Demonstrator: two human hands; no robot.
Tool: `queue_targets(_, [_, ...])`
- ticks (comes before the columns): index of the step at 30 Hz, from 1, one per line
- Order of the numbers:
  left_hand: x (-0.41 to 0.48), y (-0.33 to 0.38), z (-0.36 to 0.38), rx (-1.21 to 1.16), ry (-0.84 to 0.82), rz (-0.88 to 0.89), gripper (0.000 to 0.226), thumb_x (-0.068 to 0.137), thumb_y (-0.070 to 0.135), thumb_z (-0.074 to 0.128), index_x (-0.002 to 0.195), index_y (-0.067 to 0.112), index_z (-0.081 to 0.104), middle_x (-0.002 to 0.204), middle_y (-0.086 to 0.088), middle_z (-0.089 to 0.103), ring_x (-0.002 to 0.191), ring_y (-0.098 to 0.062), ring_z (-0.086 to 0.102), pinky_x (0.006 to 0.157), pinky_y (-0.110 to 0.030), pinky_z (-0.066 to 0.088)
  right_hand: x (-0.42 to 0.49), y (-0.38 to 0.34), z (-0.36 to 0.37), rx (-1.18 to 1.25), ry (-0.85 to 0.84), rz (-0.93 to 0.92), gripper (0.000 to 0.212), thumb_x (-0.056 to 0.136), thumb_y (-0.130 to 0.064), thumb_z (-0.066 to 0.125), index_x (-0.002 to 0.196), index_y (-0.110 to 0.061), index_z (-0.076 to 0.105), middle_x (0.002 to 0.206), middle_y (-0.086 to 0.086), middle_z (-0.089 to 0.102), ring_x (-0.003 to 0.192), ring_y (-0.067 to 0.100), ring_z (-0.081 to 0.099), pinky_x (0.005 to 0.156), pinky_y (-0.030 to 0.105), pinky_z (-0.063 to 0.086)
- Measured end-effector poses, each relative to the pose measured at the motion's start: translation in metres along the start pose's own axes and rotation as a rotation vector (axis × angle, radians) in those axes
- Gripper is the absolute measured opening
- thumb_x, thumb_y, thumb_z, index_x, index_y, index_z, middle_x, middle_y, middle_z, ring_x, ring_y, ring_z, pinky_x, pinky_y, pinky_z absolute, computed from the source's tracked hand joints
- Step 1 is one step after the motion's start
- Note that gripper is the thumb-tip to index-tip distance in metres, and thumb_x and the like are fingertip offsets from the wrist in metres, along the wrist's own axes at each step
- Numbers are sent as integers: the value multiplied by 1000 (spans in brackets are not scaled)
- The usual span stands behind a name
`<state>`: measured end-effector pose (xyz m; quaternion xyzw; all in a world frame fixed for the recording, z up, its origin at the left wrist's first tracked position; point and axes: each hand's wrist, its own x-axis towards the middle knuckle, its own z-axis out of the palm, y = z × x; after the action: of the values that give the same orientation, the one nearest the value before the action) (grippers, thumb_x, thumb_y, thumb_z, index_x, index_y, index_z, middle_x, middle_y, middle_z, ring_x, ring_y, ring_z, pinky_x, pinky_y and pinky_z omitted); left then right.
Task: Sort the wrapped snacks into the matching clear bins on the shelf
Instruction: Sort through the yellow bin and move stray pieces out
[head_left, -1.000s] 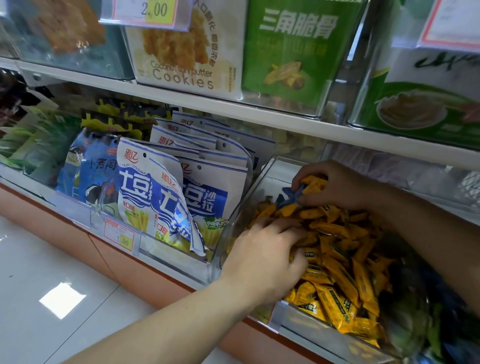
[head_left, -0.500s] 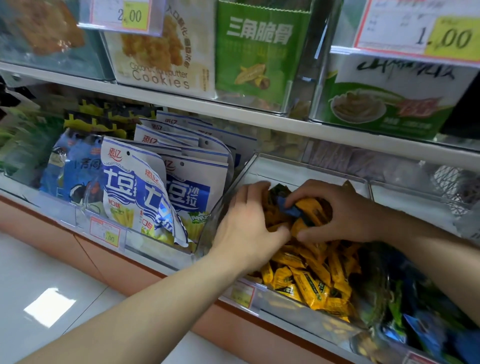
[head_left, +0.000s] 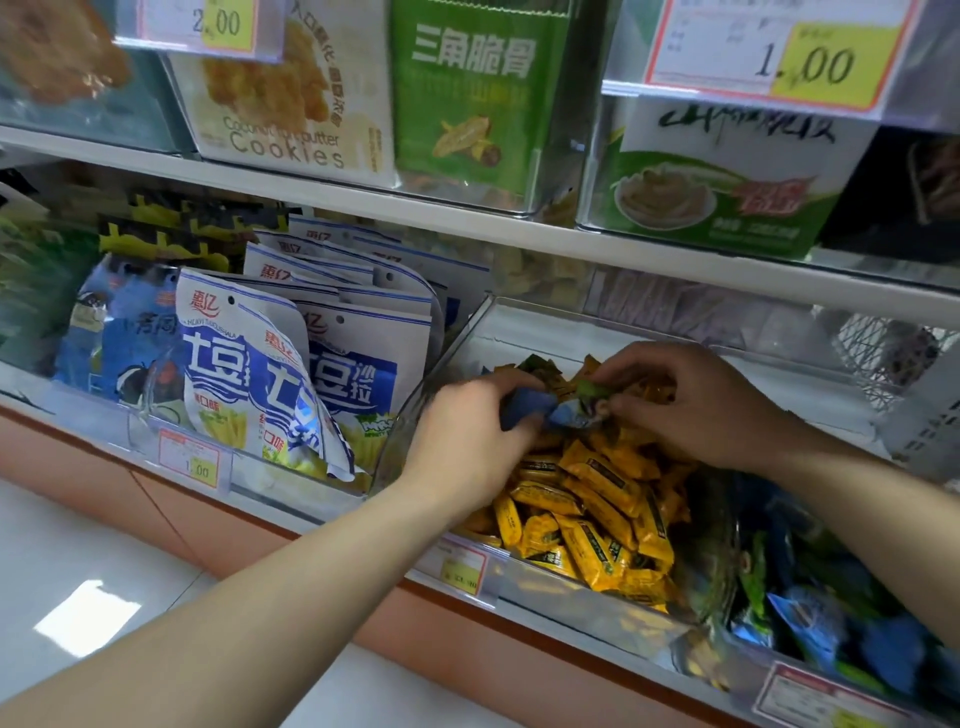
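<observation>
A clear bin (head_left: 470, 332) on the lower shelf holds a heap of yellow wrapped snacks (head_left: 592, 499). Both hands are inside it, over the back of the heap. My left hand (head_left: 467, 441) grips a blue wrapped snack (head_left: 524, 405). My right hand (head_left: 701, 405) pinches a green and blue wrapped snack (head_left: 582, 397) between thumb and fingertips, right beside the left hand's snack. To the right, another clear bin (head_left: 737, 566) holds blue and green wrapped snacks (head_left: 810, 613).
White and blue snack bags (head_left: 270, 374) stand in the bin to the left. The upper shelf (head_left: 467, 223) carries cookie and green snack boxes close above the hands. Price tags (head_left: 189, 457) hang on the shelf front. White floor lies below left.
My left hand has closed round a blue snack that it did not hold before. My right hand has shifted from the yellow heap to pinching a green and blue snack. The camera moved closer.
</observation>
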<state>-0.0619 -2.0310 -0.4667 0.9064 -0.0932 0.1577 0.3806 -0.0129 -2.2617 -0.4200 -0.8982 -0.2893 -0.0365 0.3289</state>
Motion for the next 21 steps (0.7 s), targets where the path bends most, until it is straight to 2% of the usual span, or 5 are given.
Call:
queue_targets(4, [2, 15, -12, -267, 146, -147, 33, 87, 36, 73, 117, 34, 59, 99, 14, 71, 93, 0, 66, 80, -21, 55, -2, -11, 0, 200, 226, 23, 34, 94, -13, 61, 99, -46, 69, 102, -22, 71, 101, -3, 64, 88, 26, 47])
queue_targets(8, [-1, 39, -20, -615, 145, -223, 26, 87, 26, 74, 107, 31, 58, 91, 8, 76, 83, -6, 71, 71, -24, 57, -7, -33, 4, 388, 283, 99, 40, 101, -13, 49, 93, -45, 71, 103, -18, 72, 98, 0, 66, 84, 17, 49])
queue_targets(12, [-7, 63, -19, -970, 66, -254, 24, 87, 14, 73, 106, 18, 59, 90, -1, 77, 81, -16, 74, 65, -19, 55, -20, -51, 11, 647, 368, 231, 29, 105, -19, 45, 93, -29, 70, 105, 2, 72, 96, 18, 70, 82, 37, 60])
queue_targets(18, [-14, 87, 3, -1018, 4, -296, 30, 80, 21, 81, 102, 14, 62, 89, -1, 75, 90, -20, 73, 70, -27, 57, -50, -52, 1, 838, 377, 289, 29, 105, -24, 43, 94, -26, 69, 105, 9, 68, 85, 26, 74, 58, 40, 60])
queue_targets(21, [-20, 96, 18, -797, 17, -230, 48, 62, 37, 86, 100, 19, 63, 100, -5, 73, 97, -22, 71, 85, -41, 58, -68, -44, -7, 855, 359, 281, 33, 106, -24, 42, 94, -28, 73, 106, 6, 70, 85, 26, 73, 57, 38, 59])
